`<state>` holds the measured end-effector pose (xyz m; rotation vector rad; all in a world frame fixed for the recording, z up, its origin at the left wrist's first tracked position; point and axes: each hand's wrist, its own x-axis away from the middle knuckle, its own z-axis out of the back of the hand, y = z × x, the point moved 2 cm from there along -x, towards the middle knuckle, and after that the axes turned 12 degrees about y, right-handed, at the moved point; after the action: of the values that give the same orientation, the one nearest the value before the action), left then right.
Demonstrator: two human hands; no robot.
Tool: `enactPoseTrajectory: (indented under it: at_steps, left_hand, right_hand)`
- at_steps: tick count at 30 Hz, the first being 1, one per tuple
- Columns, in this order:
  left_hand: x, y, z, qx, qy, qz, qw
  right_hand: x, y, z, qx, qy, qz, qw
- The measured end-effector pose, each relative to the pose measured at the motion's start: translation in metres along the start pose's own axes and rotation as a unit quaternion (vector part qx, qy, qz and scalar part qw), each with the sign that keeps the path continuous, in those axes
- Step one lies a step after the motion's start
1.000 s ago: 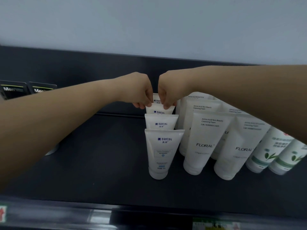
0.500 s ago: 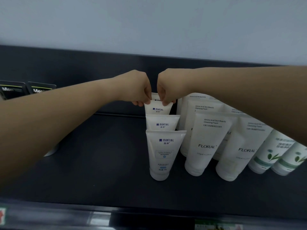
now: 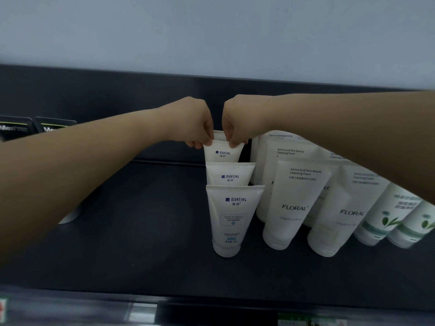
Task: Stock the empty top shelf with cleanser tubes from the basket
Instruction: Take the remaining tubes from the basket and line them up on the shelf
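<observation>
I see both hands at the back of the dark top shelf (image 3: pixel 141 231), each pinching a top corner of the rear Manting tube (image 3: pixel 223 152) — the left hand (image 3: pixel 190 122) on its left corner, the right hand (image 3: pixel 237 121) on its right. That tube stands upright, third in a single-file row behind the middle Manting tube (image 3: pixel 229 175) and the front Manting tube (image 3: pixel 231 217). Just beside the row, to the right, stand the Floral tubes (image 3: pixel 294 203) — then green-leaf tubes (image 3: pixel 386 217).

Your left hand (image 3: pixel 193 123) and right hand (image 3: pixel 237 121) are bare; both forearms show no sleeves, no rings.
</observation>
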<state>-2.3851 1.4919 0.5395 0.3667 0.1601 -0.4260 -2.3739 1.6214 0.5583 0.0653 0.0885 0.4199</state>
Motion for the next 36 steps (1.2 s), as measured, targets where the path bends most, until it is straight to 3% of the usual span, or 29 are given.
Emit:
enactPoseTrajectory:
  at_steps: [7, 25, 32, 36]
  left_hand:
    - [0.000, 0.001, 0.001, 0.002, -0.004, 0.013, 1.000]
    - [0.013, 0.002, 0.008, -0.019, 0.025, 0.008, 0.999]
    - [0.027, 0.010, 0.033, -0.019, 0.101, -0.028, 0.994]
    - [0.040, 0.019, 0.033, 0.004, 0.028, -0.026, 0.999]
  right_hand:
    - [0.000, -0.001, 0.003, 0.000, -0.012, 0.004, 1.000]
    - [0.022, 0.000, 0.030, -0.016, 0.061, 0.005, 0.998]
    - [0.039, 0.000, 0.045, -0.044, 0.055, 0.011, 0.997]
    - [0.050, -0.007, 0.039, -0.042, 0.005, 0.032, 0.999]
